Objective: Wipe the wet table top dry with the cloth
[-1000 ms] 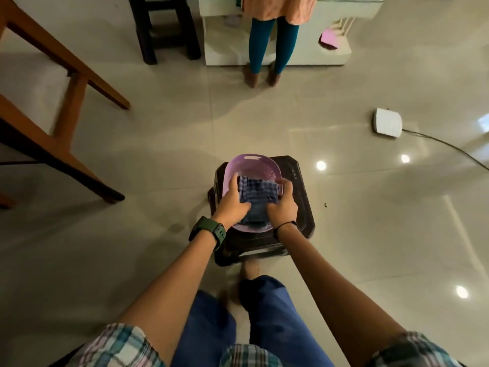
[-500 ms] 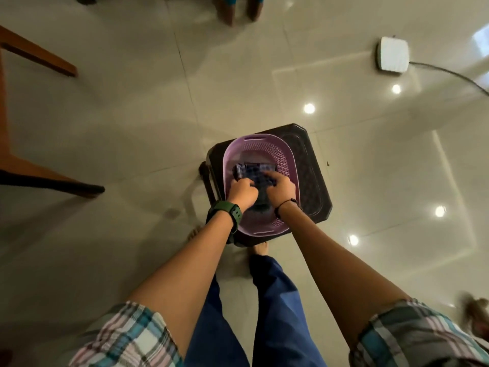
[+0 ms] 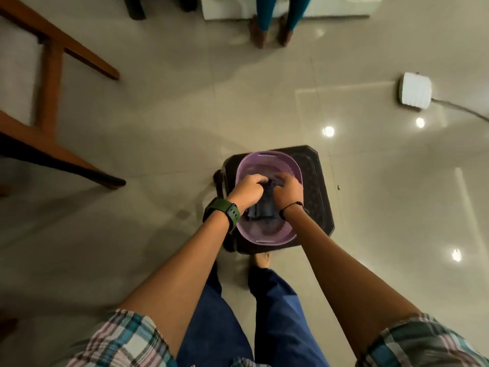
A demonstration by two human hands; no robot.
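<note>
Both hands are down inside the lilac basket (image 3: 268, 235), which I take as my landmark. The left hand (image 3: 246, 190) has its fingers curled over the near-left part of the dark checked cloth (image 3: 262, 211), and the right hand (image 3: 288, 190) bunches the cloth's far-right part with bent fingers, so each hand grips fabric. The cloth lies in the basket's hollow, crumpled between the two hands and trailing toward the near wall; nothing else shows in there.

The basket sits on a dark plastic stool (image 3: 317, 192), nearly filling its top: a strip of stool shows to the basket's right and a thinner band at its far side, while the near rim reaches close to the stool's near edge.

Open tiled floor (image 3: 370, 207) spreads right of the basket and beyond it. Left of the basket a wooden frame (image 3: 50, 83) slants across the floor, its dark foot ending short of the stool with bare tile between. Far right of the basket lies a white box (image 3: 415, 91) with a cable running off. Beyond the basket stands another person's pair of legs (image 3: 275, 25) in teal, against a pale cabinet (image 3: 227, 7). Near the basket, the wearer's bare foot (image 3: 260, 259) rests just by the stool.
</note>
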